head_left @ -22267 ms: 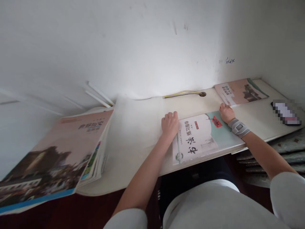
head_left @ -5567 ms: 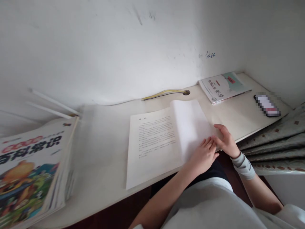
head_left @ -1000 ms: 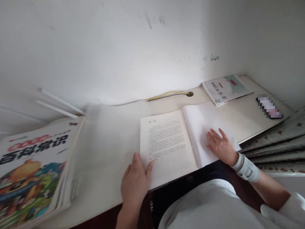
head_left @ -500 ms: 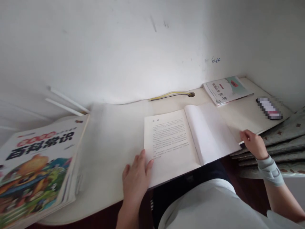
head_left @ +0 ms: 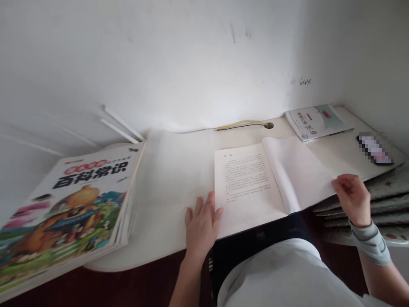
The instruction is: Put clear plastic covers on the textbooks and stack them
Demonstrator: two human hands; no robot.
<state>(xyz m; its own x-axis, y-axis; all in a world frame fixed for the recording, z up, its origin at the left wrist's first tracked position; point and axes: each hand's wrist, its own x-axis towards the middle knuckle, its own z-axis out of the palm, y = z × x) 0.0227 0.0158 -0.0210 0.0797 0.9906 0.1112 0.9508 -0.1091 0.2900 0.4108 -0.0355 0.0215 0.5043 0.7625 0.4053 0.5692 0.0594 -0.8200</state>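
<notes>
An open book point(head_left: 243, 213) lies near the desk's front edge, with printed text on its left page and a blank right page point(head_left: 306, 170). A curled fold runs along the middle. My left hand point(head_left: 201, 226) rests with fingers spread by the book's left edge, its thumb at the page. Under those fingers, a translucent sheet point(head_left: 179, 170) stretches left from the book. At the right, my right hand point(head_left: 353, 198), with a grey wrist band, has its fingers pinched together at the blank page's outer edge. The curled fingers partly hide that edge.
A stack of large books with a colourful cover point(head_left: 86, 204) stands at the left. A thinner book point(head_left: 319, 121) and a blurred-out phone point(head_left: 375, 149) lie at the right. Yellow and black cables point(head_left: 239, 124) run along the wall to a desk hole. Patterned fabric point(head_left: 345, 215) hangs at the right.
My view has turned left, so everything sits farther right in the picture. Both hands keep about the same places at the book, and the pages look much the same.
</notes>
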